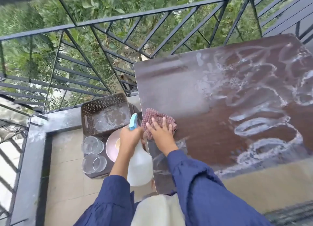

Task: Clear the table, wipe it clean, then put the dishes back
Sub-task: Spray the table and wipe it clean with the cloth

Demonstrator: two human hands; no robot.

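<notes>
1. right hand [160,132] flat on checked cloth [152,117], at left edge of tabletop [211,124], near its front corner; fingers [163,124] straight & spread, pressing down, not gripping.
2. left hand [130,137] just off tabletop's left edge, fingers curled round neck of spray bottle [140,164]; blue nozzle pointing up & away.
3. step in hand, prob: wiping. white foam streaks [264,124] over right half of tabletop, hazy film across the middle, so lots left to wipe.
4. to do it well: press w/ whole palm & work from left edge of tabletop across to right edge in overlapping passes, no gaps. refold cloth to a clean face once loaded w/ foam.
5. gather foam toward one tabletop edge & lift it off into cloth, not over the left side onto the dishes.
6. dishes parked lower, left of tabletop: two glass bowls [92,144], pink plate [111,146], brown basket [105,117]; plate partly hidden behind left hand.
7. risk: bottle hanging right over plate & bowls, so hold clear or set down. prob no more spray needed, plenty of foam on tabletop.
8. dishes back only once tabletop dry & streak-free.
</notes>
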